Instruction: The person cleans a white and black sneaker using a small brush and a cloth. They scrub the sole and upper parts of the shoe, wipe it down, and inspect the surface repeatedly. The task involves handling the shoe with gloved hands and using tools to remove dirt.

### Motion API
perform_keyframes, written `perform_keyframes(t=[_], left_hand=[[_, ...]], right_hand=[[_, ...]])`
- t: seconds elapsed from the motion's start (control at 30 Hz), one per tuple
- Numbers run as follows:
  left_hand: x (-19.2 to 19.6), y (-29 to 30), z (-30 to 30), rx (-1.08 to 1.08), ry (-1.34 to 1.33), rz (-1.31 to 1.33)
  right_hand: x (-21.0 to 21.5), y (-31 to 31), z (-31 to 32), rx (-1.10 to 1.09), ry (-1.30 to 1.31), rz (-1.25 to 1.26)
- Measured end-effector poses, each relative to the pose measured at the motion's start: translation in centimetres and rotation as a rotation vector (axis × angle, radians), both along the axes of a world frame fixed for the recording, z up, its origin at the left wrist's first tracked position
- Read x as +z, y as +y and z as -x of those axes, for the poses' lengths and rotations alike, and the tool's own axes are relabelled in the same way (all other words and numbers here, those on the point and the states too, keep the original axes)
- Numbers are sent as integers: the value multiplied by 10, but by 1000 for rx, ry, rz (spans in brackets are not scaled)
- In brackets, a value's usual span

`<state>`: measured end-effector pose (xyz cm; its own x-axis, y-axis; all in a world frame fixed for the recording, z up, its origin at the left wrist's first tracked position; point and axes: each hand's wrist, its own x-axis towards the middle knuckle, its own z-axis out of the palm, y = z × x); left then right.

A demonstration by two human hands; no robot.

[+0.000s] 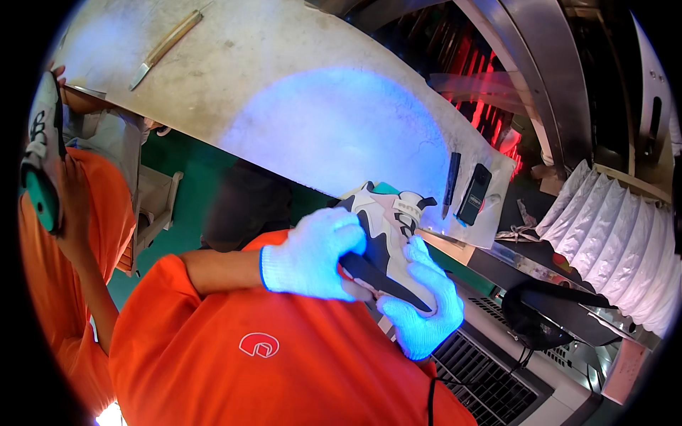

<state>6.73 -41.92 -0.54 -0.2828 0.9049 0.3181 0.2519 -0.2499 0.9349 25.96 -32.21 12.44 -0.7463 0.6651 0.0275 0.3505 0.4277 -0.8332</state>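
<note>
A sneaker (389,227) in white, pale pink and black, with a teal patch, is held in front of my orange shirt near the table's edge. My left hand (316,253), in a white knit glove, grips its left side by the dark sole. The other side is held by my right hand (428,302), gloved too, with fingers wrapped round the white and black part of the shoe. Bluish light falls on both gloves. Part of the fingers is hidden behind the shoe.
On the pale table (284,78) lie a wooden-handled knife (167,48), a black pen-like tool (451,184) and a dark phone-like device (474,194). At left, a person in orange holds another shoe (44,153). A white ribbed duct (614,241) and red-lit machinery (486,92) stand at right.
</note>
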Motion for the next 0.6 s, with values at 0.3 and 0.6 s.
perform_keyframes(t=[0.3,0.6], left_hand=[[3,27,5,-99,-57,-381],[21,47,-7,-222,-173,25]], right_hand=[[2,20,5,183,41,-118],[-17,34,-24,53,188,-7]])
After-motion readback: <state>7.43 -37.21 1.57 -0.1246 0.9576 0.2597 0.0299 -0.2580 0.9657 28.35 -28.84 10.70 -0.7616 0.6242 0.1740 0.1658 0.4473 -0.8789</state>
